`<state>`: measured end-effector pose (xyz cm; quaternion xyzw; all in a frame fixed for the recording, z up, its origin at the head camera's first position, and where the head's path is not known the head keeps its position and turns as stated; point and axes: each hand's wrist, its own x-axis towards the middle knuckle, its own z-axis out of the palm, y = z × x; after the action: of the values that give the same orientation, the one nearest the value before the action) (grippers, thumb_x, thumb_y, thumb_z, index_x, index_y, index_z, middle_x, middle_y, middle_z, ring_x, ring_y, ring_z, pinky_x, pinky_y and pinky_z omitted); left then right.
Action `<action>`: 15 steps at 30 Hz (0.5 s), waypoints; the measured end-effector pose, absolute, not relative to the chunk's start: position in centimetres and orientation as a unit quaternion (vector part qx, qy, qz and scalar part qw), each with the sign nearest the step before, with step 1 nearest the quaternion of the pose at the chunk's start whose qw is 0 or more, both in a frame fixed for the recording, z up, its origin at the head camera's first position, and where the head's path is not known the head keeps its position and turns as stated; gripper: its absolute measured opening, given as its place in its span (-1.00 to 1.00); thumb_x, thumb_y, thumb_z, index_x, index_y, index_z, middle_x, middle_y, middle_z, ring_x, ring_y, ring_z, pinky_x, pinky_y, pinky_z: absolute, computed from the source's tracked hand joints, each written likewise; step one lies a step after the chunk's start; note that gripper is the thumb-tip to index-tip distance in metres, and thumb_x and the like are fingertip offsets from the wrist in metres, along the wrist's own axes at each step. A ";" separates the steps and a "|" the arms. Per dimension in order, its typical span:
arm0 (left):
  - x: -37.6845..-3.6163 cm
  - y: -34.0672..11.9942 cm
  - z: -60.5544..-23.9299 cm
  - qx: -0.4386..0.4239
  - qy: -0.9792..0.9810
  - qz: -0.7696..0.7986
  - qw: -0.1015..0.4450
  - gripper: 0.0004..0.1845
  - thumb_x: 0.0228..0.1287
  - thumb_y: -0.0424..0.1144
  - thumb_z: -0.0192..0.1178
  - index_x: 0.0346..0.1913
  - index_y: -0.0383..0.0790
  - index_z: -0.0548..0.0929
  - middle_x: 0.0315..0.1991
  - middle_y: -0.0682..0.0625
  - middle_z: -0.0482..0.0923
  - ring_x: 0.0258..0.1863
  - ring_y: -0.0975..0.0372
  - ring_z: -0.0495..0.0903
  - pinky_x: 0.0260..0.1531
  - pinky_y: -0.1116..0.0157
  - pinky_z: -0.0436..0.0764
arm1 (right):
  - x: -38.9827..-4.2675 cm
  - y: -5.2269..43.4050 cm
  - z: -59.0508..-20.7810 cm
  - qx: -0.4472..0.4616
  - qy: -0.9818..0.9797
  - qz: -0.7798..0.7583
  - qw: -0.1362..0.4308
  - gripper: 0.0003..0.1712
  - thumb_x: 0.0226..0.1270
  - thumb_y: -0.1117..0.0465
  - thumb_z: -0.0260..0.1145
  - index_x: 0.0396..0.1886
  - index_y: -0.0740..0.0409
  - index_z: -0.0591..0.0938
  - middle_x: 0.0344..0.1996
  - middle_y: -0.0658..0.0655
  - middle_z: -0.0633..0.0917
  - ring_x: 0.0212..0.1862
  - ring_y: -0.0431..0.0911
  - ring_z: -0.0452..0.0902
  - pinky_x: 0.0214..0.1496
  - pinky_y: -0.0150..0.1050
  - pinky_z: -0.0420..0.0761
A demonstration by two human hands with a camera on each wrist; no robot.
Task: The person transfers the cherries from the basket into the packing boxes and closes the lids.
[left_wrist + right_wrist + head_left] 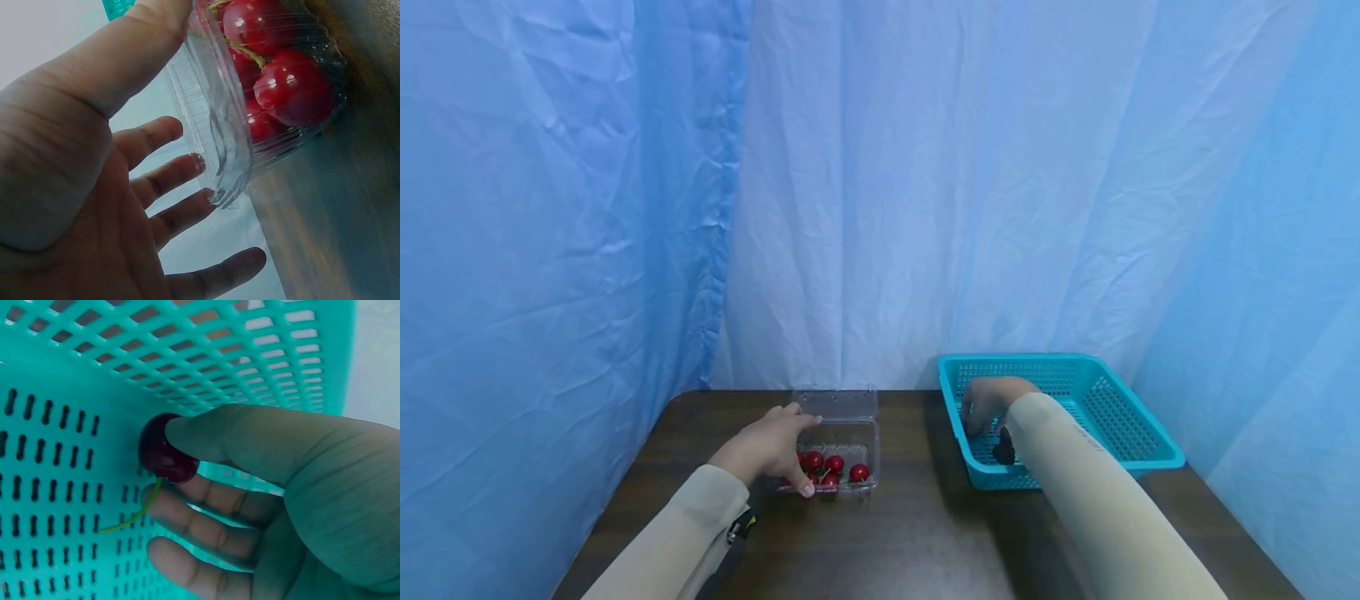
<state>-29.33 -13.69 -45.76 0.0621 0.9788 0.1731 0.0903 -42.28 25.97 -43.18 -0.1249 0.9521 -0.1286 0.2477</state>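
Inside the turquoise basket (1150,460), my right hand (988,400) pinches a dark red cherry (164,450) between thumb and fingers; its green stem (140,515) hangs free. On the left, a clear plastic clamshell box (868,442) stands with its lid (842,405) raised at the back. Several red cherries (835,464) lie in it, some with stems. My left hand (771,446) is spread at the box's left side, thumb over the near rim. In the left wrist view its fingers (187,215) are extended beside the box wall.
A dark wooden table (895,542) carries both containers, with a strip of bare wood between them. Light blue curtains (925,208) hang behind the table and along both sides.
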 end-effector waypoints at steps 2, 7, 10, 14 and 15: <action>-29.4 -13.6 -45.8 0.063 0.979 0.174 0.090 0.29 -0.27 0.08 0.93 0.69 0.10 0.55 0.68 -0.21 0.40 0.66 -0.24 0.38 0.41 -0.39 0.67 | -42.3 26.1 -42.6 -0.126 0.951 -0.136 0.248 -0.81 0.48 0.20 0.60 0.02 -0.03 0.90 -0.07 0.05 0.87 0.00 0.03 0.84 0.05 0.04 0.92; -29.5 -13.8 -46.0 0.064 0.978 0.175 0.090 0.29 -0.27 0.08 0.93 0.69 0.08 0.54 0.67 -0.22 0.40 0.66 -0.25 0.38 0.40 -0.39 0.67 | -42.4 26.6 -41.1 -0.134 0.952 -0.147 0.232 -0.89 0.56 0.19 0.55 -0.02 0.05 0.89 -0.11 0.06 0.87 -0.03 0.03 0.84 0.16 0.10 0.90; -29.6 -14.0 -46.1 0.059 0.979 0.175 0.090 0.28 -0.24 0.06 0.93 0.69 0.09 0.54 0.69 -0.23 0.38 0.67 -0.25 0.37 0.41 -0.41 0.66 | -42.5 26.9 -40.1 -0.150 0.953 -0.149 0.218 -0.91 0.59 0.18 0.51 -0.06 0.06 0.87 -0.15 0.07 0.87 -0.04 0.03 0.83 0.14 0.07 0.90; -29.8 -14.3 -46.4 0.053 0.979 0.177 0.089 0.27 -0.22 0.06 0.93 0.69 0.10 0.54 0.71 -0.23 0.36 0.67 -0.25 0.36 0.40 -0.41 0.66 | -42.1 26.7 -38.4 -0.183 0.952 -0.163 0.185 -0.89 0.61 0.19 0.44 -0.09 0.08 0.86 -0.21 0.08 0.85 -0.16 -0.04 0.75 -0.04 -0.06 0.87; -29.9 -14.4 -46.5 0.052 0.979 0.177 0.089 0.27 -0.22 0.06 0.93 0.69 0.10 0.53 0.71 -0.23 0.36 0.67 -0.25 0.36 0.39 -0.41 0.67 | -41.9 26.5 -38.0 -0.193 0.952 -0.164 0.173 -0.88 0.61 0.20 0.41 -0.12 0.09 0.85 -0.26 0.08 0.83 -0.23 -0.06 0.70 -0.11 -0.11 0.82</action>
<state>-29.89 -14.38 -46.46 0.0522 0.9788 0.1770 0.0891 -41.88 26.49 -38.02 -0.1932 0.9517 -0.1643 0.1729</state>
